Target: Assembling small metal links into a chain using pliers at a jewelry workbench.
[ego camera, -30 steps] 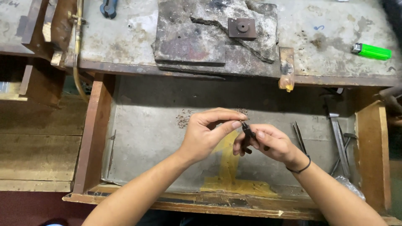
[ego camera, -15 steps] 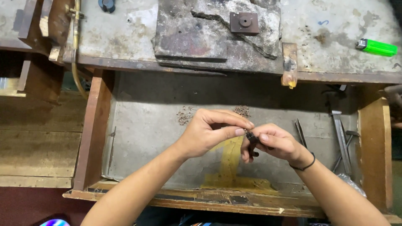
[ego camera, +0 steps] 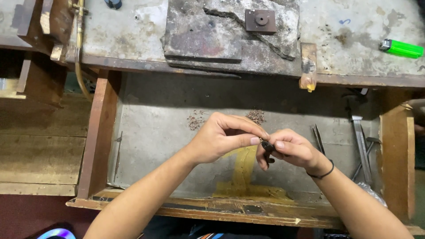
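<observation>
Over the open drawer (ego camera: pixel 102 132), both hands meet at centre frame. The left hand (ego camera: pixel 221 139) has thumb and forefinger pinched nearly shut at its 3 o'clock tip, nipping something tiny that I can't make out from this height. The right hand (ego camera: pixel 294 150) is curled closed around a small dark tool (ego camera: pixel 268 148), likely pliers, its nose poking up toward 12 o'clock, right against the left fingertips.

Risks as I judge them: the pinch is fine and the piece is minute, so any slip drops it into the drawer, where it could vanish among the metal bits (ego camera: pixel 256 116) scattered at 12 o'clock of the hands, or on the yellow patch (ego camera: pixel 243 172) below. The tool's nose sits touching bare fingertips; a hard squeeze or a skid could nip skin.

Tweezers (ego camera: pixel 318 138) and long tools (ego camera: pixel 361 146) lie at 3 o'clock, near the right wrist; a careless elbow swing could knock them. The green lighter (ego camera: pixel 400 48) rests well apart on the worktop (ego camera: pixel 354 40), at 1 o'clock.
</observation>
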